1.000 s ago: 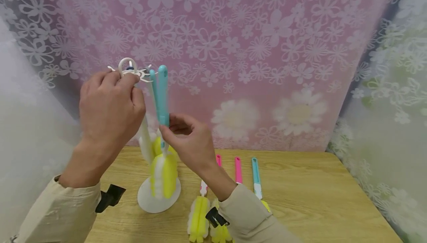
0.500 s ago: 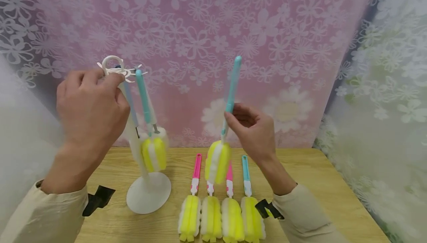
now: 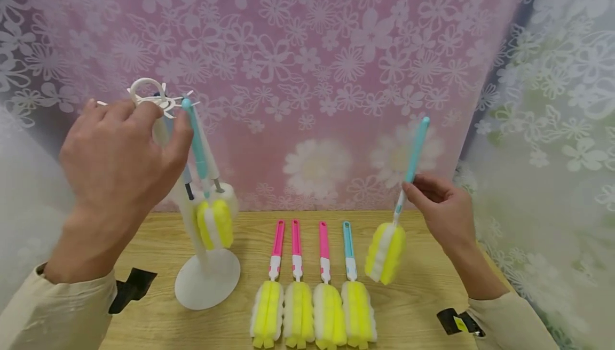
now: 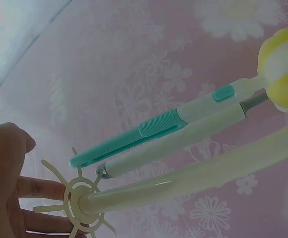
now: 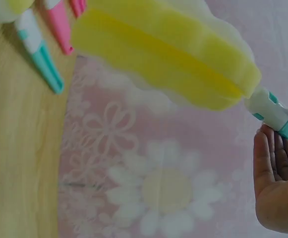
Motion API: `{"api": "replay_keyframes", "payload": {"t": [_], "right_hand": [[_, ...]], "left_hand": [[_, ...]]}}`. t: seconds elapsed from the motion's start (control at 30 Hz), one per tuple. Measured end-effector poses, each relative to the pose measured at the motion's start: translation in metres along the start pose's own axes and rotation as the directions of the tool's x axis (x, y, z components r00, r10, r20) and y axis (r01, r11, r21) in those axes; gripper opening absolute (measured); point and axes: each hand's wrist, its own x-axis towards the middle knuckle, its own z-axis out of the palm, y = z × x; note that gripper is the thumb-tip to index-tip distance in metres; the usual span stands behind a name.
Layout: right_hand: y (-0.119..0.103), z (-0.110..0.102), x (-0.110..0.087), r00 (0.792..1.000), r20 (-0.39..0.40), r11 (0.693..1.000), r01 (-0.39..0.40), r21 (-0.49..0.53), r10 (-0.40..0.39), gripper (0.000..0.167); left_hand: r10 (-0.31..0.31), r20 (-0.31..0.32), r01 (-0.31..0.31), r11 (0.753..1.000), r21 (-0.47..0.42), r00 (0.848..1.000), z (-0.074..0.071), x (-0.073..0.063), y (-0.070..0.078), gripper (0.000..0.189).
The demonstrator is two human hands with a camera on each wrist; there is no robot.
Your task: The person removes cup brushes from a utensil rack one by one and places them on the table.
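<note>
In the head view, my right hand [image 3: 442, 206] pinches a sponge bottle brush [image 3: 386, 251] by its turquoise handle, holding it up at the right with the sponge end down. The right wrist view shows that yellow-and-white sponge [image 5: 168, 54] close up. At the left stands a white rack [image 3: 207, 280] with a round base and a ring of hooks [image 4: 79, 203] on top. My left hand [image 3: 122, 147] is at those hooks, its fingers reaching behind the ring and its thumb spread away. Another turquoise-handled bottle brush [image 3: 197, 150] hangs on the rack beside a white-handled one [image 4: 173, 136].
Several bottle brushes lie in a row on the wooden table [image 3: 418, 318]: pink-handled ones, such as this pink brush [image 3: 323, 248], and a turquoise one [image 3: 351, 254] at the right end. A flowered pink cloth [image 3: 307, 99] hangs behind the table.
My right hand has carried the turquoise brush off the rack and to the right, past the row, lowering it lately. My left hand stays at the rack's top, its thumb now more spread.
</note>
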Motion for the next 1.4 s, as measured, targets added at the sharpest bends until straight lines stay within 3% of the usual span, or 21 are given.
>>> {"api": "replay_keyframes", "payload": {"t": [0.13, 0.23, 0.43, 0.5, 0.6, 0.8, 0.97, 1.4], "right_hand": [[0.024, -0.009, -0.006, 0.992, 0.089, 0.992, -0.082, -0.091, 0.090, 0.042], [0.043, -0.011, -0.012, 0.969, 0.167, 0.975, -0.155, -0.159, 0.181, 0.047], [0.081, -0.003, -0.025, 0.877, 0.258, 0.908, -0.351, -0.227, 0.404, 0.051], [0.093, 0.003, -0.028, 0.849, 0.282, 0.890, -0.388, -0.240, 0.447, 0.048], [0.109, 0.012, -0.032, 0.824, 0.303, 0.872, -0.402, -0.281, 0.478, 0.042], [0.131, 0.025, -0.037, 0.799, 0.318, 0.848, -0.408, -0.339, 0.511, 0.033], [0.143, 0.034, -0.036, 0.785, 0.336, 0.836, -0.390, -0.385, 0.521, 0.034], [0.145, 0.044, -0.031, 0.756, 0.391, 0.832, -0.361, -0.421, 0.525, 0.035]], "left_hand": [[0.006, -0.047, -0.004, 0.999, 0.046, 0.999, 0.003, 0.000, 0.000, 0.059], [0.011, -0.075, -0.006, 0.998, 0.063, 0.997, 0.004, 0.000, 0.000, 0.054], [-0.001, -0.049, 0.004, 0.999, 0.045, 0.999, 0.004, 0.001, 0.002, 0.048], [-0.007, -0.034, 0.009, 0.999, 0.042, 0.999, 0.003, 0.001, 0.002, 0.046], [-0.015, -0.016, 0.016, 0.999, 0.032, 1.000, 0.002, 0.001, 0.002, 0.044], [-0.015, 0.017, 0.014, 0.999, 0.029, 1.000, 0.000, 0.002, 0.003, 0.045], [0.007, 0.006, -0.007, 0.999, 0.037, 1.000, 0.000, 0.003, 0.003, 0.046], [0.020, -0.007, -0.019, 1.000, 0.023, 1.000, 0.003, 0.002, 0.002, 0.041]]}}
